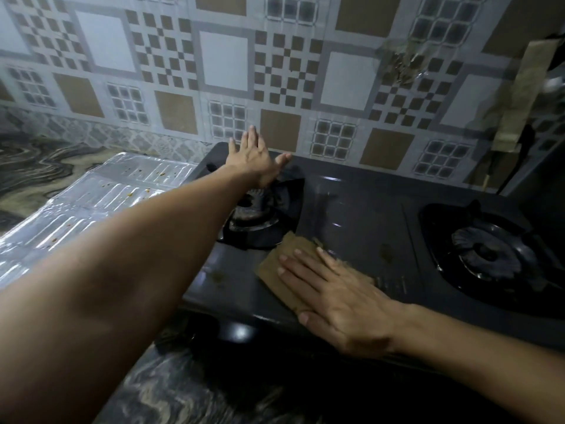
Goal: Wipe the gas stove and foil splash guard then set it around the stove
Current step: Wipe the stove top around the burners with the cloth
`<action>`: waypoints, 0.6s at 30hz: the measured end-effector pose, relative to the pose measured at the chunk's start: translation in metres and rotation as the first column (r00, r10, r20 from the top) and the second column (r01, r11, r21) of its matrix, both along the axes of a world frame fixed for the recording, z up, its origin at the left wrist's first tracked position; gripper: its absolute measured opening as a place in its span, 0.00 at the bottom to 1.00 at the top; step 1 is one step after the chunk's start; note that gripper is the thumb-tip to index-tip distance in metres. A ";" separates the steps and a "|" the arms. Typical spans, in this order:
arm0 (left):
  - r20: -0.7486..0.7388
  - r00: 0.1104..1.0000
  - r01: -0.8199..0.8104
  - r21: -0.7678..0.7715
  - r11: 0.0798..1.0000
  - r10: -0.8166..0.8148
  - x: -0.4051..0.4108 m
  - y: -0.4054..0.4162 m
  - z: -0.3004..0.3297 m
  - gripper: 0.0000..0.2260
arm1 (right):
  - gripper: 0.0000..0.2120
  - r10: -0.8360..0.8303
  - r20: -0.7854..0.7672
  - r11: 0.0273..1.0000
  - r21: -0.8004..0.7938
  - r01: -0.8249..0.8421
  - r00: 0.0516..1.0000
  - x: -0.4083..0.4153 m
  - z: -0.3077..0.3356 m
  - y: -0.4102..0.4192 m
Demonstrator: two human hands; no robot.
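Note:
A dark two-burner gas stove (360, 215) stands on the counter against the patterned wall. My right hand (336, 296) lies flat, fingers spread, pressing a brown cloth (282, 264) onto the stove's front between the burners. My left hand (255, 157) reaches over the left burner (260, 211), fingers apart, palm toward the wall at the stove's back edge, holding nothing. The foil splash guard (91, 197) lies flat on the counter left of the stove, with small food specks on it.
The right burner (489, 249) with its black grate sits at the stove's right. The marbled counter (189, 390) runs along the front and left. Peeling tape and torn plastic (516, 96) hang on the wall at upper right.

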State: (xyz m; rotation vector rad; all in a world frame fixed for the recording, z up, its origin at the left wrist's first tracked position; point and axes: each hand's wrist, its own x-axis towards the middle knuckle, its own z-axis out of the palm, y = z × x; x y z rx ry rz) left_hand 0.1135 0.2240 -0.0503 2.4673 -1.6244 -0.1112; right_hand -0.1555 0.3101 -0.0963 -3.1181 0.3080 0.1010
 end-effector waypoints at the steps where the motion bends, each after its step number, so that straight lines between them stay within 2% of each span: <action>1: 0.024 1.000 0.000 -0.030 1.000 0.000 0.008 0.009 0.004 0.41 | 0.33 -0.009 -0.012 1.000 0.012 0.009 1.000 0.002 0.001 0.003; 4: 0.032 0.997 -0.066 -0.055 0.996 0.068 0.030 0.039 0.006 0.38 | 0.33 0.022 -0.028 0.999 0.030 -0.021 0.999 0.019 0.001 0.016; 8: -0.073 0.990 -0.119 0.007 0.993 0.119 0.056 0.073 0.000 0.35 | 0.35 0.042 -0.048 0.999 0.033 -0.040 0.998 0.064 0.000 0.033; 12: -0.214 0.972 -0.077 0.127 0.989 0.103 0.066 0.099 -0.011 0.36 | 0.34 0.034 -0.001 0.997 0.062 -0.034 0.999 0.096 -0.001 0.037; 14: -0.201 0.976 -0.055 0.160 0.986 0.087 0.062 0.106 -0.020 0.35 | 0.31 0.044 -0.019 0.995 0.088 -0.042 0.999 0.095 -0.001 0.036; 18: -0.192 0.981 -0.017 0.115 0.993 0.039 0.063 0.107 -0.027 0.31 | 0.29 0.034 -0.059 0.985 0.169 -0.023 0.998 0.071 0.001 0.026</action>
